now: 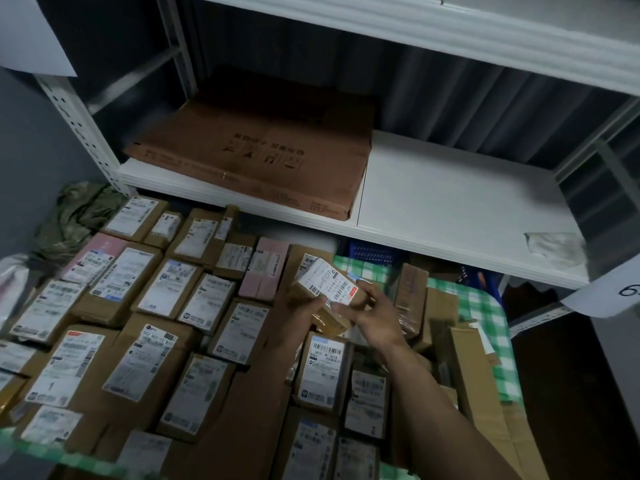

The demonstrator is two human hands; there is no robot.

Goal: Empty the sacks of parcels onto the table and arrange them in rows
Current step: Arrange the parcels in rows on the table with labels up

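Between the two hands, lifted just over the table (485, 308) with its green checked cloth, a small brown cardboard parcel (329, 284) sits tilted. Its white label, with barcodes and a red strip, faces up. The left hand (304, 311) curls under it from below, and the right hand (375, 315) grips its right end between thumb and fingers. Left of both hands, labelled brown and pink boxes (166, 285) lie in close rows.
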